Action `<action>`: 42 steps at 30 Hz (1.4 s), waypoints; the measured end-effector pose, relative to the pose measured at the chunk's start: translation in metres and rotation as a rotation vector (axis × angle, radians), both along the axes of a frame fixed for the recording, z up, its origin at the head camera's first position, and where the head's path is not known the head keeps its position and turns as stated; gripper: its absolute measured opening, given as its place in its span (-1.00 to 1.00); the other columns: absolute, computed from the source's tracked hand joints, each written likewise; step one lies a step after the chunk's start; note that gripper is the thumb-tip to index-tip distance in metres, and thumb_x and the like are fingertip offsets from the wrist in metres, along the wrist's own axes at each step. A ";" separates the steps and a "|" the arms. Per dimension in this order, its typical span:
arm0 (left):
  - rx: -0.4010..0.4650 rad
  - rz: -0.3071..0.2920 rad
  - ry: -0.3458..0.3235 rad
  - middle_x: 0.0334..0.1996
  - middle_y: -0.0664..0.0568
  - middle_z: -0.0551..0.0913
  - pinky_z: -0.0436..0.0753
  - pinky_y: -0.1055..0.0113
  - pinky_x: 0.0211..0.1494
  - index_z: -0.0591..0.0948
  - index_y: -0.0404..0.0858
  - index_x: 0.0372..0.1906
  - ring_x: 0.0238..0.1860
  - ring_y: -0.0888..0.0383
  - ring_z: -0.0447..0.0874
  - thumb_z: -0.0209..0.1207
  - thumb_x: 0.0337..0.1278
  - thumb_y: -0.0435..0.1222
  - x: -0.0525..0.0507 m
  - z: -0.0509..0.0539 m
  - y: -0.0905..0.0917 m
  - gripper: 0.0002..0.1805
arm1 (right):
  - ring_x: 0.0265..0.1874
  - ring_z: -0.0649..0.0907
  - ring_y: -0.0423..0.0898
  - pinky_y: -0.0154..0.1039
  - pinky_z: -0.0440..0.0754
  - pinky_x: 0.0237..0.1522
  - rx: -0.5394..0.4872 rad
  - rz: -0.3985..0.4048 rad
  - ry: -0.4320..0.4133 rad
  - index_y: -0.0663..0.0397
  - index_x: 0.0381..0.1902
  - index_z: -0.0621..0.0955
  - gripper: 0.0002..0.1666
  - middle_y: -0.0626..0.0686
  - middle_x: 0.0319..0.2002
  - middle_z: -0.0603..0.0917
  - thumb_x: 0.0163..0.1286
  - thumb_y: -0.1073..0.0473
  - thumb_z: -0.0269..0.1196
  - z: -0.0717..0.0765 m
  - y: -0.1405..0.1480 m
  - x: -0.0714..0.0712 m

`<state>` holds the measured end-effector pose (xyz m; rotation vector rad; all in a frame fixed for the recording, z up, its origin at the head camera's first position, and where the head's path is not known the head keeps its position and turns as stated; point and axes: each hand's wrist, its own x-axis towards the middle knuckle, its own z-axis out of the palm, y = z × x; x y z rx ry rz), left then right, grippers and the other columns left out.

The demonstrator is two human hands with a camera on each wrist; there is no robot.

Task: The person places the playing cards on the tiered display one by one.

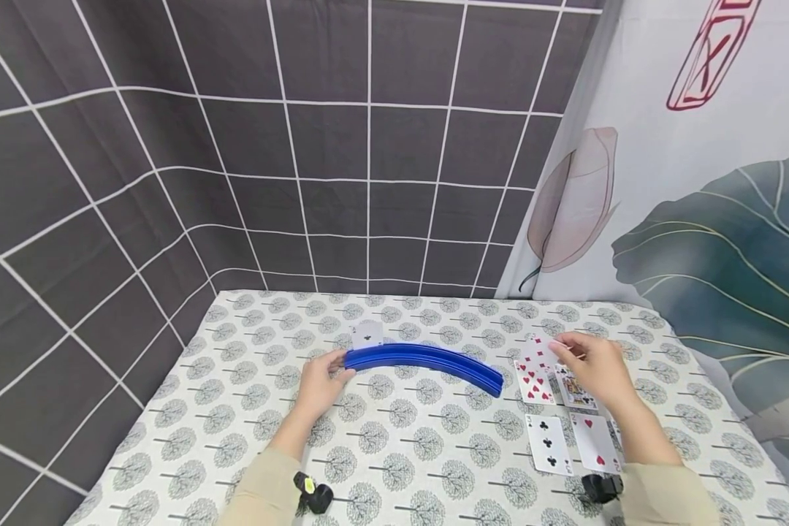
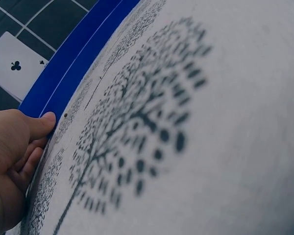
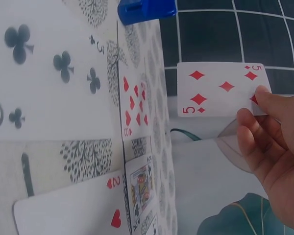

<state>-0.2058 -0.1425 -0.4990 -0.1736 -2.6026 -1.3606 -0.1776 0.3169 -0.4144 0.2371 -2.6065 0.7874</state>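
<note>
1 rack [image 1: 427,356], 1 held card [image 3: 220,90]

The left hand [image 1: 321,381] is at 7 o'clock in the head view, the left forearm [image 1: 292,431] pointing to 1 o'clock. The right hand [image 1: 600,367] is at 4 o'clock, the right forearm [image 1: 649,440] pointing to 11. Both hands pinch.

Rack [image 1: 427,356] on table [image 1: 434,475]; loose cards [image 1: 548,444] right of rack.
</note>
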 end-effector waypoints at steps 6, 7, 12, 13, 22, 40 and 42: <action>0.011 -0.007 -0.007 -0.03 -0.20 0.75 0.66 -0.06 0.23 0.62 -0.36 0.20 0.04 -0.16 0.72 0.41 0.11 -0.38 0.000 0.001 0.000 -0.50 | -0.53 0.69 -0.09 -0.05 0.52 -0.24 -0.003 -0.001 -0.003 0.29 -0.09 0.72 -0.72 0.08 -0.48 0.77 0.43 0.14 0.33 0.000 -0.006 -0.004; 0.011 -0.009 -0.006 -0.03 -0.20 0.75 0.66 -0.07 0.23 0.62 -0.36 0.20 0.04 -0.17 0.72 0.40 0.11 -0.39 0.000 0.001 0.000 -0.50 | -0.54 0.68 -0.10 -0.11 0.57 -0.32 -0.006 0.003 0.003 0.28 -0.11 0.72 -0.74 0.08 -0.48 0.77 0.43 0.16 0.34 0.000 -0.007 -0.004; 0.010 -0.007 -0.007 -0.03 -0.20 0.75 0.67 -0.07 0.23 0.62 -0.36 0.20 0.04 -0.17 0.72 0.40 0.12 -0.39 0.001 0.002 0.001 -0.50 | -0.54 0.68 -0.11 -0.36 0.57 -0.61 -0.021 0.027 0.023 0.26 -0.17 0.74 -0.81 0.08 -0.49 0.76 0.40 0.21 0.36 -0.004 -0.013 -0.008; 0.010 -0.005 -0.006 -0.03 -0.20 0.75 0.67 -0.07 0.23 0.62 -0.37 0.20 0.03 -0.17 0.72 0.40 0.11 -0.38 0.001 0.001 0.001 -0.50 | -0.53 0.69 -0.11 -0.36 0.59 -0.60 -0.024 0.031 0.023 0.25 -0.19 0.74 -0.82 0.08 -0.49 0.76 0.40 0.21 0.36 -0.005 -0.014 -0.009; 0.002 0.004 0.002 -0.03 -0.19 0.75 0.67 -0.09 0.22 0.63 -0.36 0.18 0.02 -0.17 0.72 0.41 0.11 -0.38 0.000 -0.001 0.000 -0.51 | -0.53 0.73 -0.05 -0.35 0.62 -0.57 -0.022 0.071 0.047 0.22 -0.22 0.74 -0.85 0.05 -0.51 0.76 0.40 0.21 0.36 0.000 -0.026 -0.012; 0.026 -0.013 -0.037 0.02 -0.20 0.73 0.63 -0.10 0.27 0.60 -0.35 0.22 0.07 -0.18 0.70 0.39 0.14 -0.37 0.000 0.001 0.000 -0.49 | -0.51 0.71 -0.11 -0.34 0.65 -0.53 -0.036 0.108 0.017 0.20 -0.18 0.74 -0.83 0.03 -0.47 0.77 0.41 0.18 0.35 0.005 -0.043 -0.019; 0.029 -0.012 -0.038 0.00 -0.19 0.74 0.64 -0.09 0.26 0.61 -0.34 0.21 0.07 -0.17 0.70 0.39 0.14 -0.37 0.000 0.001 0.000 -0.50 | -0.51 0.71 -0.12 -0.35 0.65 -0.53 -0.037 0.111 0.021 0.20 -0.17 0.74 -0.84 0.04 -0.46 0.77 0.40 0.20 0.36 0.005 -0.045 -0.019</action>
